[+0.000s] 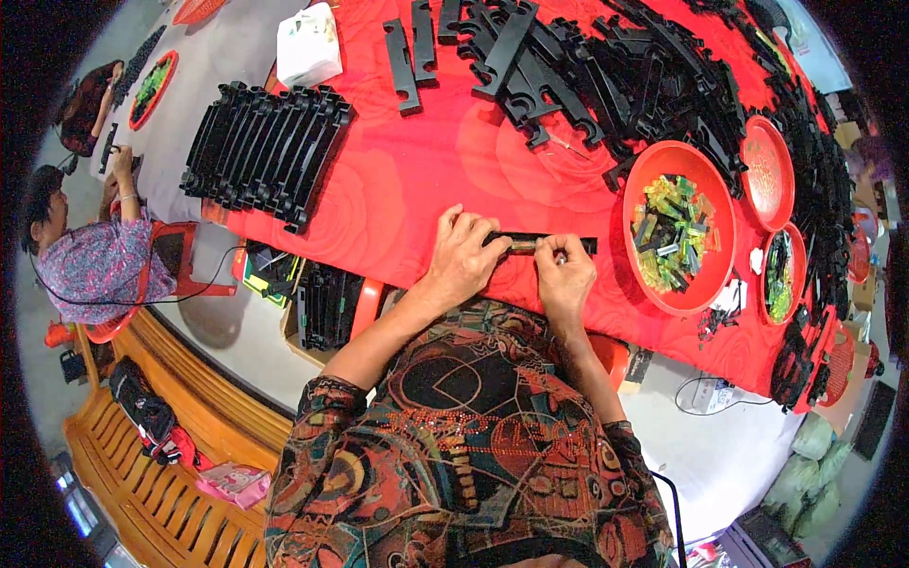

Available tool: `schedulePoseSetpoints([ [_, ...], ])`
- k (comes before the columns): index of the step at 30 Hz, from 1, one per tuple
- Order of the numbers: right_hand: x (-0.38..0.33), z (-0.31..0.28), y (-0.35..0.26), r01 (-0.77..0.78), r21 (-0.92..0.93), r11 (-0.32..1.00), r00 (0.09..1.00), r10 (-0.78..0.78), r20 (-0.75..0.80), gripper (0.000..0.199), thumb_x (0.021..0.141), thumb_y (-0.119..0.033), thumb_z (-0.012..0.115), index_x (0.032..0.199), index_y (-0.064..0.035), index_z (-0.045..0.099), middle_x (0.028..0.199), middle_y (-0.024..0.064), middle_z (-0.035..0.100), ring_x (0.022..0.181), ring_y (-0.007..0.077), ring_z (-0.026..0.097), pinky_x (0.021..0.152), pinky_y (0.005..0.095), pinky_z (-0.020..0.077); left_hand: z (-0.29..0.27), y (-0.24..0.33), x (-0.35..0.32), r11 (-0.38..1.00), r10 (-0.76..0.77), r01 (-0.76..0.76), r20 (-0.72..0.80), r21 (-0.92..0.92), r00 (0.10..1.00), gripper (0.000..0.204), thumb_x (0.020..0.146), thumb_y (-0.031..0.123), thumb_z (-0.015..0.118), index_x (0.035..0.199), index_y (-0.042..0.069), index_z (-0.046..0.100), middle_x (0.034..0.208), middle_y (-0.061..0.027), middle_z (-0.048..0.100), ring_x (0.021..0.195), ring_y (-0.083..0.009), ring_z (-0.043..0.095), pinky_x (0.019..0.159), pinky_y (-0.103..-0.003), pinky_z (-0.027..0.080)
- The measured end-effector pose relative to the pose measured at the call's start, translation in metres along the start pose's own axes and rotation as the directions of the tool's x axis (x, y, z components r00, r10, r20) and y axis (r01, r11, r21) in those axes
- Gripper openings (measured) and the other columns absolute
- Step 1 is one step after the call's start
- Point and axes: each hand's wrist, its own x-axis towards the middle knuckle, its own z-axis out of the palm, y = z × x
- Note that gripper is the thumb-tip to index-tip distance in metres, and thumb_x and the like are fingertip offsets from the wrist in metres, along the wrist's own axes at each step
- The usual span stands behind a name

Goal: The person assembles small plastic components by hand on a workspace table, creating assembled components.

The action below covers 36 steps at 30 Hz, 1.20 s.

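A long black plastic strip (589,245) lies crosswise in front of me at the near edge of the red-covered table (417,180). My left hand (462,257) is closed on its left part, pressing it with thumb and fingers. A small pale brownish piece (523,245) shows along the strip between my hands. Over the strip's right part, my right hand (566,276) is closed in a pinch. Something small and shiny pokes out among its fingers, too little to name. To the right stands a red bowl (636,275) with many small yellow, green and dark translucent pieces.
Black strips (267,156) are stacked in a row on the left; a heap of similar parts (653,80) covers the far right. A white tissue pack (309,45) and more red bowls (768,170) stand around. Another person (99,260) sits at the left, beside a wooden bench (170,464).
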Motion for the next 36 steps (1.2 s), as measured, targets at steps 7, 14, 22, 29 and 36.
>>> schedulePoseSetpoints([
  [7, -0.003, -0.004, -0.002, 0.44, -0.281, 0.853, 0.889, -0.458, -0.001, 0.007, 0.078, -0.008, 0.061, 0.076, -0.0036, 0.056, 0.079, 0.0111, 0.057, 0.062, 0.0288, 0.057, 0.057, 0.0391, 0.0472, 0.0, -0.001, -0.001, 1.0, 0.014, -0.014, 0.001, 0.014, 1.0, 0.018, 0.069, 0.007, 0.062, 0.087, 0.01, 0.064, 0.095, -0.0041, 0.054, 0.091, -0.0226, 0.052, 0.092, -0.048, 0.034],
  [14, -0.009, -0.01, -0.01, 0.47, -0.555, 0.686, 0.882, -0.394, 0.26, 0.009, 0.082, -0.016, 0.06, 0.081, -0.0084, 0.057, 0.088, 0.0089, 0.053, 0.059, 0.0281, 0.058, 0.046, 0.0403, 0.0467, 0.0, 0.0, -0.004, 0.998, -0.002, -0.001, 0.047, 0.056, 0.999, 0.022, 0.067, 0.006, 0.061, 0.088, 0.011, 0.064, 0.098, -0.0048, 0.054, 0.094, -0.0233, 0.052, 0.094, -0.049, 0.034],
  [22, -0.002, -0.022, -0.009, 0.499, -0.482, 0.72, 0.865, -0.452, 0.22, 0.016, 0.08, -0.017, 0.061, 0.095, -0.0128, 0.062, 0.086, 0.0077, 0.051, 0.059, 0.0269, 0.058, 0.045, 0.0386, 0.0458, -0.001, 0.001, 0.002, 1.0, 0.007, -0.007, 0.039, 0.017, 0.999, 0.018, 0.069, 0.007, 0.061, 0.086, 0.012, 0.064, 0.096, -0.0043, 0.055, 0.093, -0.0227, 0.052, 0.094, -0.049, 0.034],
  [29, -0.002, -0.023, -0.012, 0.473, -0.468, 0.747, 0.868, -0.302, 0.394, 0.025, 0.073, -0.012, 0.06, 0.098, -0.0135, 0.062, 0.089, 0.009, 0.047, 0.063, 0.0283, 0.058, 0.05, 0.0418, 0.0474, -0.01, -0.003, 0.015, 0.997, 0.073, -0.07, 0.153, -0.025, 0.985, 0.012, 0.073, 0.012, 0.06, 0.084, 0.012, 0.065, 0.091, -0.0052, 0.056, 0.09, -0.024, 0.051, 0.089, -0.045, 0.035],
  [36, -0.004, -0.017, -0.01, 0.477, -0.487, 0.731, 0.867, -0.301, 0.398, 0.019, 0.074, -0.01, 0.059, 0.093, -0.0096, 0.058, 0.091, 0.0116, 0.047, 0.067, 0.029, 0.06, 0.053, 0.0421, 0.0489, -0.013, -0.006, 0.018, 0.995, 0.098, -0.094, 0.241, -0.031, 0.965, 0.012, 0.073, 0.011, 0.059, 0.084, 0.009, 0.063, 0.09, -0.007, 0.055, 0.09, -0.0263, 0.05, 0.083, -0.04, 0.037],
])
